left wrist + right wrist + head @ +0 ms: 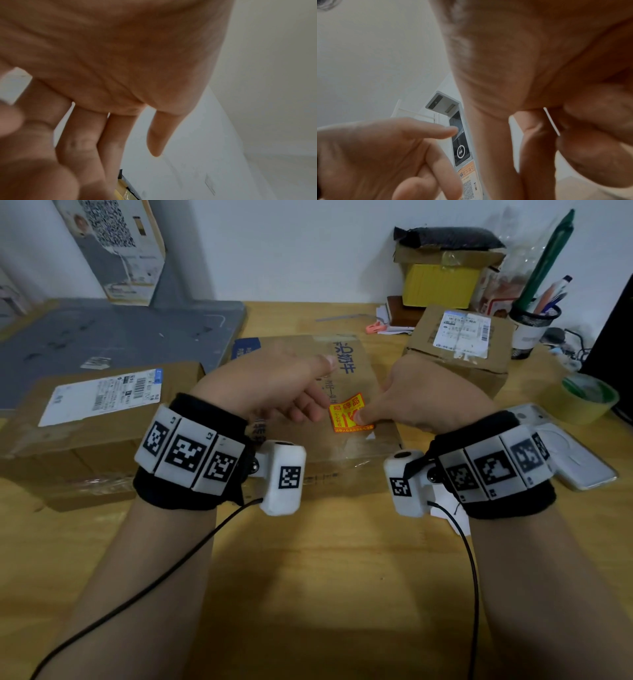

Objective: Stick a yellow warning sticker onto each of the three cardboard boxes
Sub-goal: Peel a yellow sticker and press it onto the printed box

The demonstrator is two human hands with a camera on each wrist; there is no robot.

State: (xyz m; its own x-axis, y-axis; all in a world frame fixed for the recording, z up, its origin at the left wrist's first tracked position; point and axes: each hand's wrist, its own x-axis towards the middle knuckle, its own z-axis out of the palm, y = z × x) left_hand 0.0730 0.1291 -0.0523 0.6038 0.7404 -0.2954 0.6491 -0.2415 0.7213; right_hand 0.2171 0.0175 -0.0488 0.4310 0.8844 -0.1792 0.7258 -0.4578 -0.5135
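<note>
Three cardboard boxes lie on the wooden desk: a left box (102, 422) and a right box (462, 347), each with a white shipping label, and a middle box (342, 364) with blue print. My right hand (366, 416) pinches a yellow and red warning sticker (346, 409) just above the middle box's top. In the right wrist view the sticker (551, 121) shows as a thin white edge between thumb and fingers (573, 135). My left hand (308, 405) hovers at the sticker's left edge with loose fingers (82, 142) and a raised thumb, holding nothing.
A white phone (575, 453) and a tape roll (589, 398) lie at the right. A mesh pen holder (534, 326) and stacked small boxes (442, 278) stand at the back right. A grey board (120, 330) covers the back left. White paper (448, 515) lies under my right wrist.
</note>
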